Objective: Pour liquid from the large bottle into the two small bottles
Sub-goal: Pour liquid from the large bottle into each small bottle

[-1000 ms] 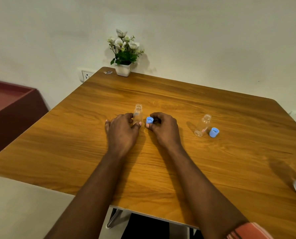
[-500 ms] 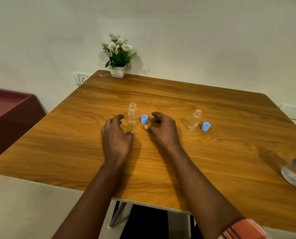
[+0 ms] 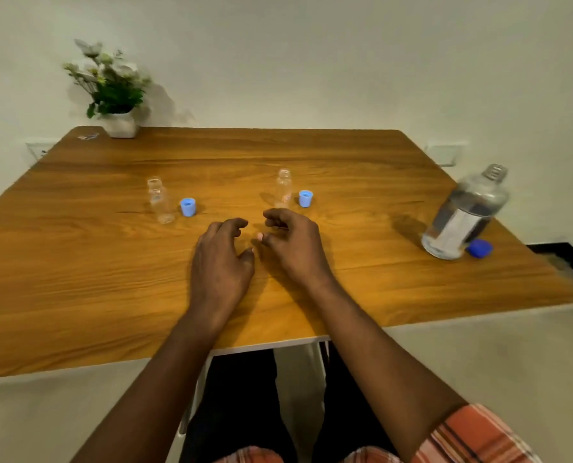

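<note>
Currently, the left hand [image 3: 220,262] and right hand [image 3: 293,248] hover side by side over the wooden table [image 3: 78,279], fingers loosely curled, empty, gripping nothing. The table stands against a pale wall, with one potted plant [image 3: 111,95] at its far left corner. Two small bottles stand uncapped: the left small bottle [image 3: 159,200] and the right small bottle [image 3: 283,188], each with one light blue cap [image 3: 188,206] [image 3: 305,198] just beside it. One large bottle [image 3: 463,215] stands at the right edge, open, with its dark blue cap [image 3: 479,248] touching its base.
</note>
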A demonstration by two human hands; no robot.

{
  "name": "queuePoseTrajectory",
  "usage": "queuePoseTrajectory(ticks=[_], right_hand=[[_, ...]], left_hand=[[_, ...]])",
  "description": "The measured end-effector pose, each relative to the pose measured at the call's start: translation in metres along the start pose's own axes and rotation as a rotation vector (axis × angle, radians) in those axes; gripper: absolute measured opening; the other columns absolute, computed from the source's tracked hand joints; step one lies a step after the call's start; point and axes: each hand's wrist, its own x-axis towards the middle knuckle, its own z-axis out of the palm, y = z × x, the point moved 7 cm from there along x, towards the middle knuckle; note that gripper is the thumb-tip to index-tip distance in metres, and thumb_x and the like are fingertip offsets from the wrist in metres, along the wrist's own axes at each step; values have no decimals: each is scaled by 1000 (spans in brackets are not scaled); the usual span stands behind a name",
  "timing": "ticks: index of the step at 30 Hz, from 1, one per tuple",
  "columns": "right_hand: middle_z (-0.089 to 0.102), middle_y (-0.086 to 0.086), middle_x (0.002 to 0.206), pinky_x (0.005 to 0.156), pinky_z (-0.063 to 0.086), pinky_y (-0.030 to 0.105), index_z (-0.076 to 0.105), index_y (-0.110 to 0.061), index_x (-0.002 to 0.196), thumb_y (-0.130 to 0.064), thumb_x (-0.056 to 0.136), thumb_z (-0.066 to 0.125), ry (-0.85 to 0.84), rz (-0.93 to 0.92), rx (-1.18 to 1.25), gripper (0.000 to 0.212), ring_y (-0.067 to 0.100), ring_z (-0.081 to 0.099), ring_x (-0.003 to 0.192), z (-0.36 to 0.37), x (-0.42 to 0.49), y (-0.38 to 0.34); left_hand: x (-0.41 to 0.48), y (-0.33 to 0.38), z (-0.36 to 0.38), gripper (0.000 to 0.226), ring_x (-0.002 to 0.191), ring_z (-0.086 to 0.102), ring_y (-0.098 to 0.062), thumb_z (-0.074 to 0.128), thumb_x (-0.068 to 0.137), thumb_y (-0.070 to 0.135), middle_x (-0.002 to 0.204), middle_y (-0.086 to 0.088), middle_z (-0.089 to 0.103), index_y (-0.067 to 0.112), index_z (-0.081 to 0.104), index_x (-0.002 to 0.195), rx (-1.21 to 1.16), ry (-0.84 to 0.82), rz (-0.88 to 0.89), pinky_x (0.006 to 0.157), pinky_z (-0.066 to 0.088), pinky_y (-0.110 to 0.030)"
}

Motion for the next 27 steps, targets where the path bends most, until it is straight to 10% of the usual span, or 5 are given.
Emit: queuePoseTrajectory(ticks=[20, 27], right_hand=[[62, -14, 83, 69, 43, 6, 69, -17, 92, -11, 81, 75, 737, 279, 14, 14, -5, 60, 79, -186, -93, 71], [55, -1, 115, 63, 43, 0, 56, -15, 117, -9, 74, 81, 908, 313, 39, 50, 4, 52, 100, -214, -97, 83]], left_hand=[[-19, 109, 107, 44, 109, 56, -21, 70, 80, 11, 115, -3, 60, 17, 59, 123, -130, -262, 193, 92, 44, -32], [-20, 127, 125, 42, 109, 55, -20, 68, 82, 12, 114, -2, 59, 17, 59, 123, -134, -296, 218, 91, 43, -29]])
